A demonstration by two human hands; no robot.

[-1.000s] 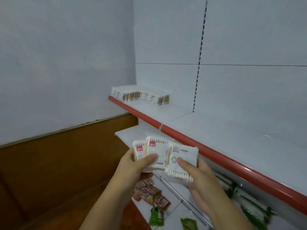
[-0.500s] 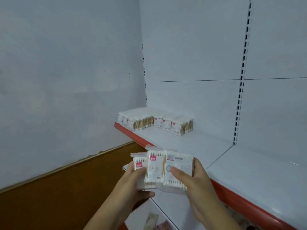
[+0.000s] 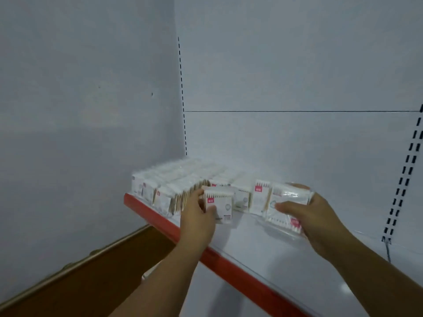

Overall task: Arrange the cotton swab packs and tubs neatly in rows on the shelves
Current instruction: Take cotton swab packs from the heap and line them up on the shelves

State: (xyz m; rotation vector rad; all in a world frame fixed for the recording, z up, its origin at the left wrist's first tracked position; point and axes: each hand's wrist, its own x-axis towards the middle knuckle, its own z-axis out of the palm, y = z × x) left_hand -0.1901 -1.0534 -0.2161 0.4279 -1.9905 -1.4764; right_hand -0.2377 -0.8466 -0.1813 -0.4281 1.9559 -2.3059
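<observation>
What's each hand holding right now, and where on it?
Left hand pinches one swab pack by its left edge; right hand grips a bundle of packs by its right side.

We can read no word or number anywhere. Just behind the red shelf edge (image 3: 164,221), the front pack (image 3: 223,208) bears a pink label (image 3: 210,200) with white marks at its top left. The upright pack (image 3: 259,200) farther back bears one at its top, and the tilted pack (image 3: 283,202) to the right bears one at its lower corner. All are too blurred to read.
</observation>
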